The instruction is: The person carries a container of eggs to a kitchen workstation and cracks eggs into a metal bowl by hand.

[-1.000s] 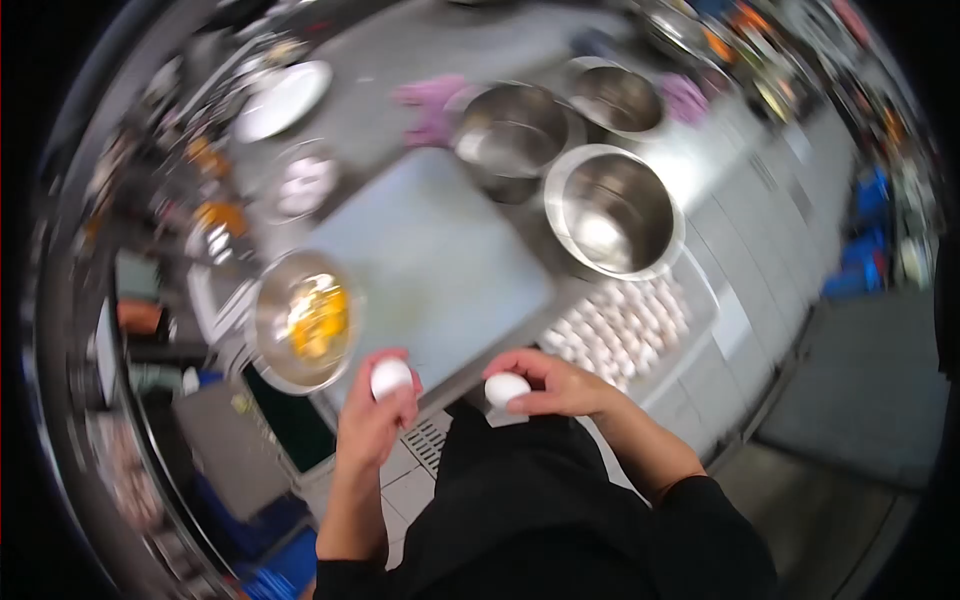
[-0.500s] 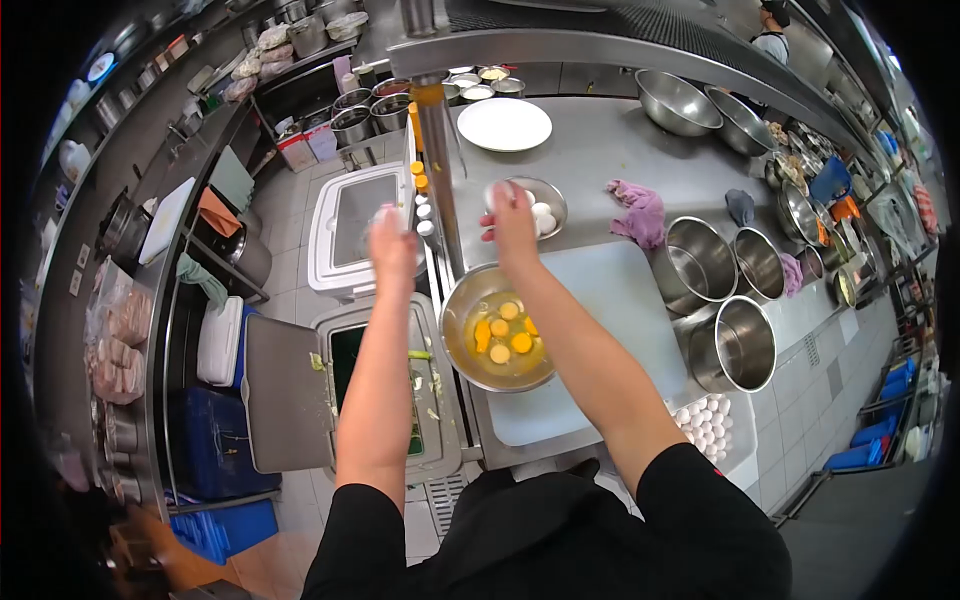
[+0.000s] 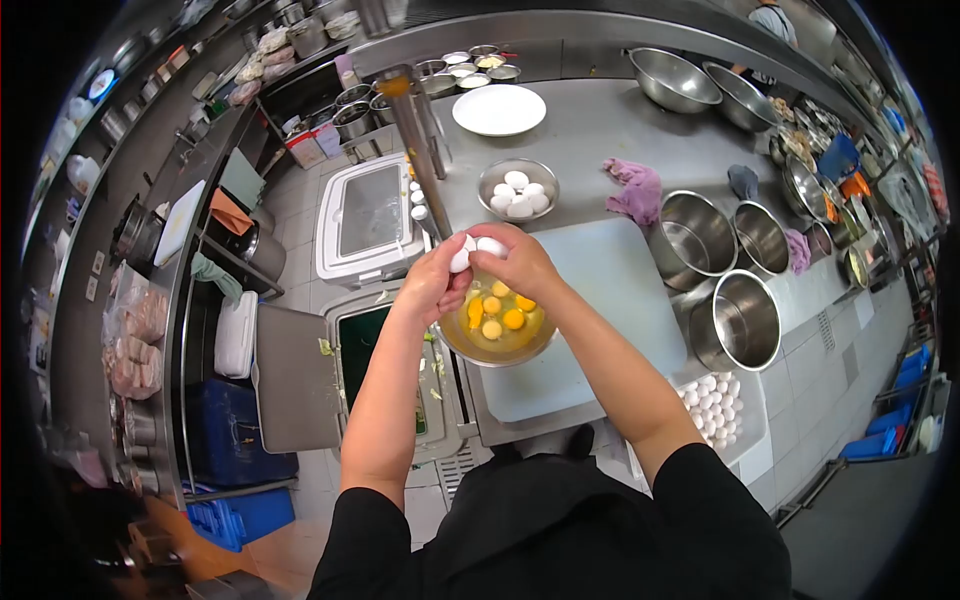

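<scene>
My left hand (image 3: 436,280) is closed on a white egg (image 3: 461,260), above the far left rim of a steel bowl (image 3: 500,352) holding several yolks (image 3: 513,318). Right beside it, my right hand (image 3: 518,262) grips another white egg (image 3: 490,246). The two eggs meet or nearly meet; whether either shell is cracked, I cannot tell. Just beyond my hands, a smaller steel bowl (image 3: 484,190) holds several whole eggs (image 3: 520,206). The bowl of yolks stands at the left edge of a pale cutting board (image 3: 610,320).
Three deep steel pots (image 3: 735,320) stand right of the board, near a purple cloth (image 3: 636,192). A tray of eggs (image 3: 712,408) lies at the lower right. An open bin (image 3: 365,350) is at the left. A white plate (image 3: 499,109) sits farther back, beside a metal post (image 3: 418,150).
My hands have come together over the bowl of yolks, each now visibly around an egg. Half a second ago they were apart and farther forward, the right one at the smaller egg bowl.
</scene>
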Motion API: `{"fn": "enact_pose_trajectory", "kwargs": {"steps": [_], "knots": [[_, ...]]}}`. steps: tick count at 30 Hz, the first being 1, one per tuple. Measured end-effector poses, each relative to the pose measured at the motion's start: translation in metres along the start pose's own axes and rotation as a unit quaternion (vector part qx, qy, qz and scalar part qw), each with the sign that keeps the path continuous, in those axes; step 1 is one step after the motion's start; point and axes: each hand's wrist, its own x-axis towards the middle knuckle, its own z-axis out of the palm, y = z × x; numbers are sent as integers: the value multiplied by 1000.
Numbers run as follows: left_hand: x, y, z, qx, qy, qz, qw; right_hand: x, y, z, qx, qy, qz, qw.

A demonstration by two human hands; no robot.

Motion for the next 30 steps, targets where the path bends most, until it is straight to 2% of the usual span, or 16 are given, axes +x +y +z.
{"fn": "enact_pose_trajectory", "kwargs": {"steps": [1,3,4,9,11,13,14,15,16,18,19,21,22,26,28,30], "knots": [[-1,-1,6,5,-2,-5,1000,-3,2,-8,3,6,3,1000],[-7,-3,15,55,24,-32,998,-10,0,-22,-204,-13,-56,977],[-9,-4,16,67,29,-44,996,-17,-5,-27,-226,-9,-50,973],[-18,-8,26,258,100,53,960,-29,-11,-39,-238,-16,-95,966],[-30,-7,20,343,144,144,917,-36,-16,-41,-229,-15,-93,969],[-45,-3,-3,414,175,148,881,-38,-18,-45,-104,-14,29,994],[-57,-4,-18,500,222,122,828,-39,-18,-47,-104,-16,28,994],[-70,-5,-27,579,266,93,765,-39,-17,-48,14,-54,120,991],[-75,-13,-42,577,267,92,766,-40,-17,-48,132,-90,210,965],[-74,-36,-71,707,394,169,562,-42,-4,-44,159,-120,246,949],[-71,-35,-62,705,396,169,563,-43,1,-41,186,-148,281,930],[-53,-38,-30,467,234,236,820,-42,7,-29,177,-139,281,933],[-50,-36,-5,438,180,215,854,-41,8,-23,171,-128,280,936],[-20,-54,25,362,63,196,909,-40,15,-10,118,-89,234,961],[-10,-58,15,359,51,201,910,-38,19,-8,-43,-34,29,998],[-3,-62,5,326,28,213,921,-32,13,-17,-139,-67,42,987]]}}
